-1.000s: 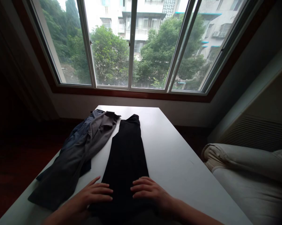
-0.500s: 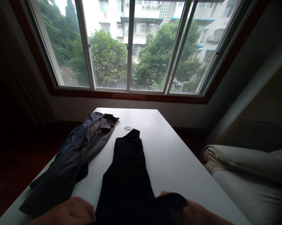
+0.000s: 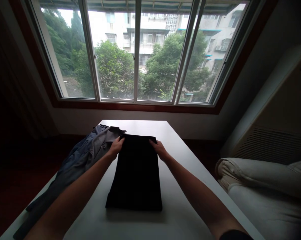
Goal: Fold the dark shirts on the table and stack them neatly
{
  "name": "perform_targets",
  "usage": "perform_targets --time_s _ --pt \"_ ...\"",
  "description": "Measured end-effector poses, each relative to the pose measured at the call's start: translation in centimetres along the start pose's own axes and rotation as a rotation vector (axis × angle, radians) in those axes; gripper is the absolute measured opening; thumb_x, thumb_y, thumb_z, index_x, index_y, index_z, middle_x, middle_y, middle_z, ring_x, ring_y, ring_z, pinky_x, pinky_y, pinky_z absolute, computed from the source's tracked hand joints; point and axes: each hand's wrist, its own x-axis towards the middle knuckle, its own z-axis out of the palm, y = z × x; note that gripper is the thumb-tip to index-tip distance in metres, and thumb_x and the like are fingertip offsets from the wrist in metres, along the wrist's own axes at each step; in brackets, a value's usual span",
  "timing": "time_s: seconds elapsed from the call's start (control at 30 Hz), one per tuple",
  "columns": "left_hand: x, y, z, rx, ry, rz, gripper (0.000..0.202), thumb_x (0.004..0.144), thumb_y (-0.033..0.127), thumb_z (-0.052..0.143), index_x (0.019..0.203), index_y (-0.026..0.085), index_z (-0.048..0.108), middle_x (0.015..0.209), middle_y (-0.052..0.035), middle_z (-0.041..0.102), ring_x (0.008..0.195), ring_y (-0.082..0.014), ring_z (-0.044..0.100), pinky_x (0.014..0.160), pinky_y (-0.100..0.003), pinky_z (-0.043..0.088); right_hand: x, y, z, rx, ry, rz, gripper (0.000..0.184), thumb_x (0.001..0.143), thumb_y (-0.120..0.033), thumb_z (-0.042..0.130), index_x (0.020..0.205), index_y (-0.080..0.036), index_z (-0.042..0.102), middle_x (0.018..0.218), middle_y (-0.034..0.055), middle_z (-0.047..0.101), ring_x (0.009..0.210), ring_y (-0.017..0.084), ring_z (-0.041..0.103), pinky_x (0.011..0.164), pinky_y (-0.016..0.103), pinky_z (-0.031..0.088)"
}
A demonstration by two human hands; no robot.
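Black trousers, folded over into a rough rectangle, lie along the middle of the white table. At their far left corner, my left hand pinches the cloth. My right hand grips the opposite far corner, its thumb on top of the fabric. Both arms reach forward on either side of the garment. Left of them, grey trousers are spread lengthwise over a blue garment; my left forearm covers part of this pile.
A wide window with a brown frame is beyond the table's far end. To the right, close to the table edge, stands a pale padded seat. Dark reddish floor shows at the left.
Both hands have moved from the near edge to the far end, carrying the near part of the black trousers over. The trousers now form a shorter rectangle; the round table mark is covered.
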Motion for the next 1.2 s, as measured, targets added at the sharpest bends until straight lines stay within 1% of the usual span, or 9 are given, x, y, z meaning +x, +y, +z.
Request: perform_targets --time_s 0.07,0.17,0.3,0.43,0.53,0.67,0.87,1.0,1.2 --pt "1.8 -1.5 0.7 0.151 0.048 -0.044 0.049 0.094 0.051 0.059 0.118 0.009 0.066 0.102 -0.0130 0.072 0.100 -0.0250 0.065 0.091 -0.034 0.050 2.2 0.9 -0.2 -0.217 0.057 0.020 0.040 0.089 -0.053 0.064 0.095 -0.014 0.069 0.087 0.0049 0.070 0.083 0.019 0.062 0.077 0.030 0.048" --pt "2.0 -3.5 1.2 0.382 0.074 -0.067 0.041 0.094 0.038 0.060 0.126 0.011 0.062 0.115 -0.0161 0.069 0.116 -0.0288 0.061 0.102 -0.039 0.044 3.6 2.6 -0.4 -0.545 0.174 0.031 0.033 0.096 -0.042 0.055 0.109 -0.014 0.069 0.102 0.0090 0.071 0.096 0.021 0.062 0.088 0.032 0.047" --pt "-0.5 -5.6 1.8 0.614 -0.052 0.068 0.033 0.092 0.028 0.060 0.122 0.016 0.067 0.131 -0.0160 0.063 0.129 -0.0313 0.052 0.116 -0.044 0.034 2.5 5.1 0.3 -0.758 0.299 -0.214 0.035 0.100 -0.036 0.048 0.117 -0.012 0.068 0.121 0.0162 0.064 0.114 0.025 0.057 0.102 0.039 0.044" --pt "-2.9 -6.7 3.1 0.752 -0.267 0.233 0.038 0.092 0.031 0.062 0.128 0.025 0.068 0.148 -0.0088 0.056 0.142 -0.0280 0.044 0.124 -0.041 0.026 0.3 6.4 2.5 -0.864 0.045 -0.445 0.030 0.101 -0.033 0.050 0.116 -0.019 0.071 0.125 0.0114 0.065 0.119 0.024 0.057 0.108 0.039 0.043" --pt "-3.4 -7.8 4.1 0.854 -0.346 0.241 0.049 0.092 0.033 0.062 0.140 0.025 0.061 0.159 -0.0096 0.046 0.151 -0.0316 0.034 0.126 -0.049 0.021 -0.4 6.9 4.2 -0.986 -0.088 -0.480 0.041 0.100 -0.036 0.055 0.138 -0.021 0.063 0.151 0.0124 0.052 0.141 0.028 0.045 0.119 0.043 0.033" --pt "-3.0 -9.5 4.7 0.976 -0.344 0.156 0.058 0.098 0.039 0.052 0.153 0.019 0.049 0.164 -0.0163 0.039 0.154 -0.0365 0.030 0.124 -0.058 0.021 0.8 7.7 5.4 -1.148 -0.177 -0.348 0.058 0.102 -0.041 0.054 0.156 -0.022 0.046 0.169 0.0137 0.027 0.156 0.033 0.022 0.126 0.053 0.018" --pt "-2.7 -10.3 4.4 1.060 -0.351 0.109 0.066 0.101 0.051 0.044 0.159 0.020 0.041 0.168 -0.0134 0.031 0.157 -0.0347 0.022 0.126 -0.055 0.017 2.8 8.5 5.5 -1.262 -0.237 -0.195 0.077 0.102 -0.062 0.044 0.166 -0.025 0.024 0.172 0.0144 0.011 0.159 0.034 0.012 0.126 0.055 0.008" --pt "-3.0 -10.3 3.9 1.076 -0.346 0.084 0.069 0.101 0.054 0.041 0.161 0.020 0.038 0.170 -0.0122 0.029 0.158 -0.0338 0.020 0.127 -0.054 0.014 2.6 9.1 5.7 -1.314 -0.240 -0.198 0.077 0.103 -0.066 0.035 0.167 -0.024 0.021 0.173 0.0124 0.007 0.160 0.031 0.009 0.127 0.053 0.006" --pt "-3.8 -10.5 2.6 1.069 -0.313 0.052 0.070 0.101 0.055 0.041 0.161 0.020 0.038 0.171 -0.0114 0.026 0.159 -0.0338 0.018 0.127 -0.052 0.014 2.2 9.5 5.7 -1.358 -0.275 -0.284 0.079 0.104 -0.061 0.028 0.165 -0.011 0.024 0.172 0.0116 0.009 0.161 0.028 0.003 0.128 0.050 0.000"
